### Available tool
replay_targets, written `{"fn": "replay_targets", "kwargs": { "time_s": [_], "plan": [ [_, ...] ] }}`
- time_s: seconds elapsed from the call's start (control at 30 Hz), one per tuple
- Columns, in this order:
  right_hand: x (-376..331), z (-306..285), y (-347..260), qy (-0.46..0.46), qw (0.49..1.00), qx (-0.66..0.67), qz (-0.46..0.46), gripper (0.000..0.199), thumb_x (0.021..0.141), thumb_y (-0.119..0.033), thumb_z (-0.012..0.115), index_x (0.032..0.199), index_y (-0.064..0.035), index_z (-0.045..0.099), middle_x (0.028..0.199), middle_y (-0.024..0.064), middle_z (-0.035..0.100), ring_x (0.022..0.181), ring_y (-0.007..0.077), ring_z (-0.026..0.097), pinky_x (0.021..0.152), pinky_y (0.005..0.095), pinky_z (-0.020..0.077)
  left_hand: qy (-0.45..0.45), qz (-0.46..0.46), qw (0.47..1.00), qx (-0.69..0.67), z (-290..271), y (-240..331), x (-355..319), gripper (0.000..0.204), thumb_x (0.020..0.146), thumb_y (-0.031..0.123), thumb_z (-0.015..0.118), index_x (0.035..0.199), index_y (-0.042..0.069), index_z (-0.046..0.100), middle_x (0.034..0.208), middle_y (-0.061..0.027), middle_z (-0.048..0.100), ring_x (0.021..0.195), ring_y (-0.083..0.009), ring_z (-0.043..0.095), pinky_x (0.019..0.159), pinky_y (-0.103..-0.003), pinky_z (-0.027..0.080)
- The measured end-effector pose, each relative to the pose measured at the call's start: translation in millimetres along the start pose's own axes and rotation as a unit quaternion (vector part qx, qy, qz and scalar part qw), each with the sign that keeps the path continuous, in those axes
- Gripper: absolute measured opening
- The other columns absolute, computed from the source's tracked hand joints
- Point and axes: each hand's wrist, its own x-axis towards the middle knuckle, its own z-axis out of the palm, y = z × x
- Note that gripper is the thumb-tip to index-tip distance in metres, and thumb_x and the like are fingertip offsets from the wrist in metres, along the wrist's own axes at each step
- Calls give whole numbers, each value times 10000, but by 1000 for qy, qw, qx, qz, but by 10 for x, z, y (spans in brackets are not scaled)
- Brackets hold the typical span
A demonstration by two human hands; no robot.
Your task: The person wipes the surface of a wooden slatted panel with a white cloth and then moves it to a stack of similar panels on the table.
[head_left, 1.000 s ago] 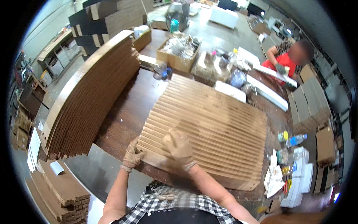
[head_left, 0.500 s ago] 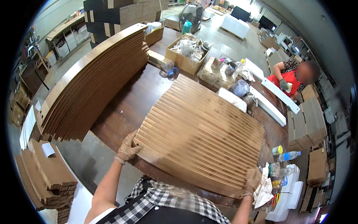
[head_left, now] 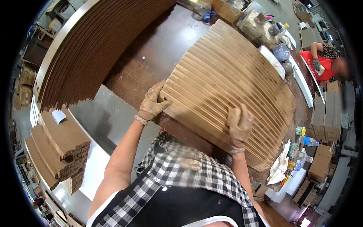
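Counter [head_left: 151,56] shone beside slats [head_left: 223,72] my left grip [head_left: 152,104] clamped; whether my right grip [head_left: 241,125] closed, I couldn't tell; cartons [head_left: 320,162] stood rightward.

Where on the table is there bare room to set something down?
Bare table lies between the upright boards and the flat slats, beyond the left hand. Right of the slats is crowded: bottles, cloth, a white bar.

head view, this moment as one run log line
left hand: touching left ends of long light-brown wooden slats | right hand: curled over slats, contact unclear | slats: side by side on dark-brown table
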Motion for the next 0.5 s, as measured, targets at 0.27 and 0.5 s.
{"fn": "replay_targets", "kwargs": {
  "time_s": [0.27, 0.5],
  "plan": [
    [804, 1153, -1215, -81, 978, 158, -113, 440, 913, -260, 682, 1285, -34, 620, 1024, 183, 648, 977, 318, 609, 839, 417, 521, 11, 19, 1000, -16, 51, -83, 25, 955, 825, 410, 781, 1564, 70, 282, 1455, -173, 503, 1331, -370, 460, 1142, -454, 340],
    [659, 727, -935, -51, 984, 163, -59, 407, 901, -202, 723, 1222, 31, 631, 1105, 195, 662, 1016, 331, 614, 883, 427, 514, 64, 56, 996, -17, 109, -129, -42, 1098, 725, 238, 876, 1584, 64, 215, 1374, -164, 563, 1248, -354, 531, 1077, -415, 417]
  ]
}}
